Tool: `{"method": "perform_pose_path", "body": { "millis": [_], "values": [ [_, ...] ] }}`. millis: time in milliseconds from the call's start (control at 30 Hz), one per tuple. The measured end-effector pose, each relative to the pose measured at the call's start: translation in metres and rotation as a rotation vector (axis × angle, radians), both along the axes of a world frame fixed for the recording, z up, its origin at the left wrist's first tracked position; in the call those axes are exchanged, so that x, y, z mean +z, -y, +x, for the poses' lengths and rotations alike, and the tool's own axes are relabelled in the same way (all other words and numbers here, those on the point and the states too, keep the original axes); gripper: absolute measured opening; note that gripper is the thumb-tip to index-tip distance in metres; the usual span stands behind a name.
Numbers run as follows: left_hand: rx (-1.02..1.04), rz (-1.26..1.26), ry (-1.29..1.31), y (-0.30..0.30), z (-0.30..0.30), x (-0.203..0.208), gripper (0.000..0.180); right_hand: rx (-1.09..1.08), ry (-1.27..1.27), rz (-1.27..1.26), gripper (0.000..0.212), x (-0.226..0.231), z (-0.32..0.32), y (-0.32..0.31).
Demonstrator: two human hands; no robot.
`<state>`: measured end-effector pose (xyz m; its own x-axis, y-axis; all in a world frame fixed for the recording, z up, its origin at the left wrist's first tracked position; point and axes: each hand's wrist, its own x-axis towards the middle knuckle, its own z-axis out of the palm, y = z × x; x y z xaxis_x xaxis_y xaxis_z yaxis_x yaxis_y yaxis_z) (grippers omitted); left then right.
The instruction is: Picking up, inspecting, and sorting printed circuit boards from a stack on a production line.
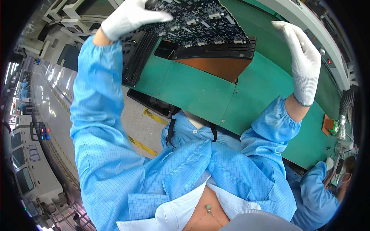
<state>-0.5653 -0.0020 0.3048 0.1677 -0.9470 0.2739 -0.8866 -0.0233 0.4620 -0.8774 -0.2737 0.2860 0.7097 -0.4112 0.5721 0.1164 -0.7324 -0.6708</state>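
Note:
A large black circuit board, crowded with small components and pale connectors, is held tilted at the top of the view. My left hand, in a white knit glove, grips its left side with the thumb over the face; the other fingers are partly hidden. Below the board's lower edge is a black-topped stand with an orange-brown side. To the right of the board, apart from it, my gloved right hand is raised with fingers stretched out and nothing visible in it.
A green work table lies under the stand. Black ribbed racks stand at its left. A pale machine frame curves along the right. Another person's blue sleeve is at the lower right, by a hose.

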Motion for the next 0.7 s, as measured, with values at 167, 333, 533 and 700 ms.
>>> {"method": "perform_pose_path", "body": {
  "millis": [167,333,533,700],
  "values": [
    [0.238,-0.186,0.032,-0.012,-0.066,-0.016,0.028,0.017,0.038,0.007,0.03,0.001,-0.011,0.004],
    [0.284,-0.304,-0.032,-0.037,-0.128,-0.047,0.019,-0.017,0.053,0.032,0.029,0.007,-0.011,0.002],
    [0.324,-0.358,-0.011,-0.068,-0.126,-0.051,0.021,0.019,0.048,-0.002,0.028,0.004,-0.005,-0.002],
    [0.546,-0.41,-0.211,-0.085,-0.104,-0.02,0.024,0.072,0.012,-0.055,0.023,-0.002,0.011,-0.02]
  ]
}}
